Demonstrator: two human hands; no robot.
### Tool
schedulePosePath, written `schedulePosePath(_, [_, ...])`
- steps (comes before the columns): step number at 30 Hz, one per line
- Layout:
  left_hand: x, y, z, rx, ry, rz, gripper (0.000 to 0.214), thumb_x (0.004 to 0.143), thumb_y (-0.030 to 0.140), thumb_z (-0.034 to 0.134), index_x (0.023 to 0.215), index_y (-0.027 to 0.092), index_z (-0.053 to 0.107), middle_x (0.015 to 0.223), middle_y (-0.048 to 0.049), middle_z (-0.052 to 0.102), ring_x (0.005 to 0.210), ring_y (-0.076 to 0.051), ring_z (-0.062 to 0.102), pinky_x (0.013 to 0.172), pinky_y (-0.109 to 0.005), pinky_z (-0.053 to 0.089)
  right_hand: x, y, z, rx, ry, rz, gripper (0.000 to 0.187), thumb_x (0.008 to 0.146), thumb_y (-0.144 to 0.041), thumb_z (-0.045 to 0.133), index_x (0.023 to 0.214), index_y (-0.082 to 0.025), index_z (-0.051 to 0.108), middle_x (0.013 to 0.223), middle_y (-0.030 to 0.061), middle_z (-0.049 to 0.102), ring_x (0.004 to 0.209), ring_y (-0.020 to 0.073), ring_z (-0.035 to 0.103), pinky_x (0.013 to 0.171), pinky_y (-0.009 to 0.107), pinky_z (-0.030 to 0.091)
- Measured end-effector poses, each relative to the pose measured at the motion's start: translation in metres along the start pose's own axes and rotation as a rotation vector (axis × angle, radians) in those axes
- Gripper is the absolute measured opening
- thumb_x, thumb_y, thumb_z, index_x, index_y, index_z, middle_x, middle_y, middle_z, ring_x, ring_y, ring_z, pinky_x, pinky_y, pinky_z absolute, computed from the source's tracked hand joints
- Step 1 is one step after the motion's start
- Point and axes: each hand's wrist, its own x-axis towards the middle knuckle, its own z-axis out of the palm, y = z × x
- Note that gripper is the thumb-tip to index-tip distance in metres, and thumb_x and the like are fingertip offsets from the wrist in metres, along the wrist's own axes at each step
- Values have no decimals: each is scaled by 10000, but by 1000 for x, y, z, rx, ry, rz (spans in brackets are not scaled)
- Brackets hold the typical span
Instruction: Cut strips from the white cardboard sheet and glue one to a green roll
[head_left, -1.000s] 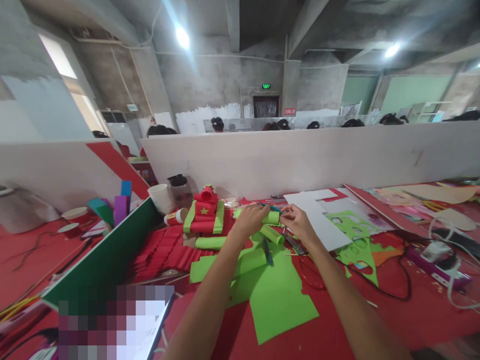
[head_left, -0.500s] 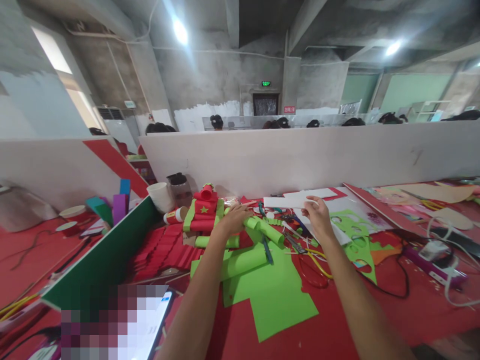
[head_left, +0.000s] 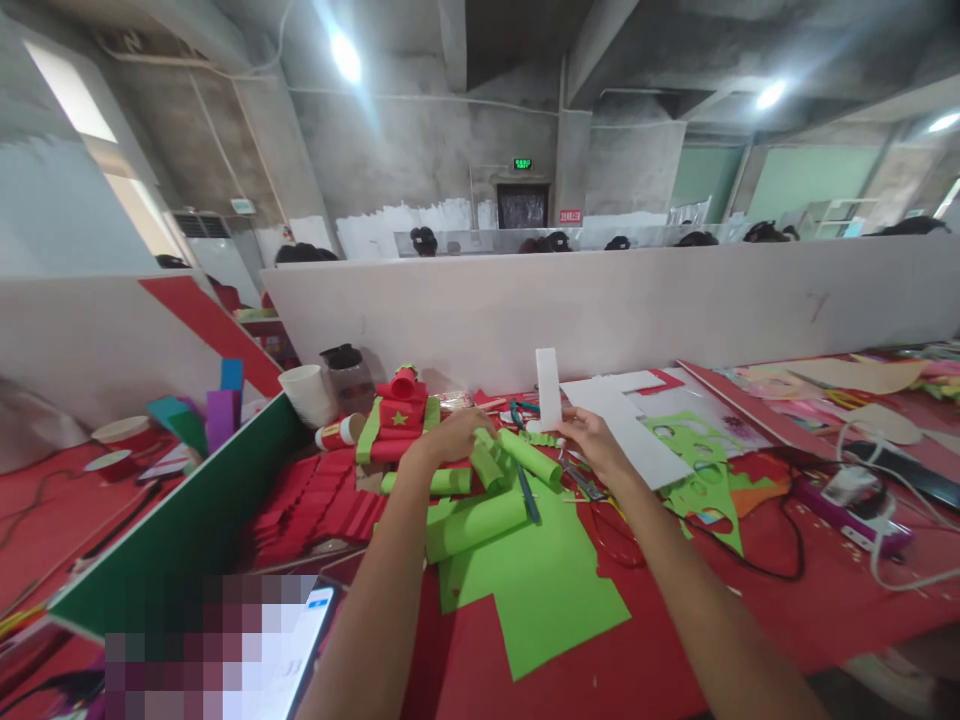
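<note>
My right hand (head_left: 592,440) pinches the lower end of a white strip (head_left: 549,385), which stands roughly upright above the clutter. My left hand (head_left: 459,436) closes over the end of a curled bright green piece (head_left: 489,465); its fingertips are partly hidden. Beside that piece lies another green roll (head_left: 529,458). A larger green roll (head_left: 476,525) rests on flat green sheets (head_left: 559,610) with a cut-out corner. Behind my left hand is a red and green model (head_left: 401,415) with a yellow star on its front.
A green board (head_left: 180,510) stands on edge at left, with red ridged strips (head_left: 311,505) beside it. A phone (head_left: 300,650) lies at the front. Scissors (head_left: 581,480), white sheets (head_left: 637,435) and a purple power strip (head_left: 851,510) lie to the right. A white partition (head_left: 480,315) runs behind.
My right hand has moved left and nearer my left hand, turning the white strip from lying sideways to upright. Under my left hand, the curled green piece has shifted and turned.
</note>
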Motion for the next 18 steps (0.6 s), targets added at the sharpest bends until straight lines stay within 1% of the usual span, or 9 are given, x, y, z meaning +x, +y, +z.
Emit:
schedulePosePath(2, [7, 13, -4, -220, 121, -24, 330, 893, 304, 507, 1174, 195, 642, 1247, -95, 642, 1166, -240, 587, 1025, -386, 449, -3, 3, 8, -46, -42, -58, 308, 693, -318, 764, 944, -179, 654, 875, 46, 750, 786, 185, 697, 653, 259, 536])
schedulePosePath(4, [16, 28, -4, -482, 181, -9, 424, 893, 415, 530, 1232, 167, 592, 1223, -119, 656, 1088, -243, 632, 947, -377, 502, -7, 3, 17, -106, -117, -115, 287, 715, -341, 752, 931, -181, 653, 869, 43, 743, 794, 192, 697, 689, 279, 534])
schedulePosePath(6, [26, 39, 0, -714, 205, 25, 465, 858, 457, 581, 1208, 150, 594, 1150, -122, 686, 986, -240, 665, 844, -363, 542, -10, 1, 23, -196, -208, -148, 277, 749, -383, 725, 928, -184, 653, 819, 35, 727, 748, 195, 690, 649, 285, 523])
schedulePosePath(8, [33, 44, 4, -863, 291, -10, 486, 810, 485, 635, 1146, 133, 617, 1033, -113, 714, 878, -234, 677, 739, -345, 554, -12, -4, 22, -333, -285, -189, 286, 805, -428, 668, 957, -187, 664, 861, 51, 724, 789, 211, 689, 667, 303, 523])
schedulePosePath(10, [36, 42, 7, -932, 399, -88, 500, 766, 499, 674, 1097, 125, 635, 942, -99, 721, 802, -225, 672, 673, -328, 544, -11, -10, 11, -560, -173, -270, 301, 845, -430, 624, 1032, -198, 669, 1000, 79, 716, 935, 229, 670, 799, 336, 513])
schedulePosePath(12, [34, 36, 8, -956, 462, -146, 500, 744, 492, 695, 1083, 128, 644, 926, -93, 721, 775, -217, 665, 651, -315, 531, -9, -12, -10, -926, 93, -295, 385, 834, -396, 648, 1174, -216, 630, 1172, 116, 662, 1121, 276, 591, 944, 399, 447])
schedulePosePath(14, [30, 30, 6, -965, 481, -179, 503, 736, 483, 703, 1091, 131, 646, 952, -97, 721, 782, -217, 663, 651, -309, 521, -6, -10, -36, -1254, 239, -162, 541, 800, -351, 685, 1312, -231, 557, 1369, 164, 534, 1288, 346, 457, 1019, 486, 365])
schedulePosePath(16, [26, 24, 4, -975, 490, -201, 522, 730, 487, 706, 1107, 131, 641, 980, -103, 720, 803, -223, 665, 662, -309, 518, -4, -4, -60, -1440, 210, 25, 624, 786, -371, 697, 1371, -248, 515, 1459, 177, 444, 1356, 381, 374, 1038, 531, 322])
schedulePosePath(18, [24, 21, 3, -981, 490, -212, 544, 721, 493, 713, 1120, 132, 638, 989, -107, 720, 818, -229, 667, 670, -310, 517, -3, 3, -78, -1499, 135, 133, 665, 799, -433, 673, 1411, -257, 480, 1460, 178, 443, 1336, 372, 404, 1017, 509, 346])
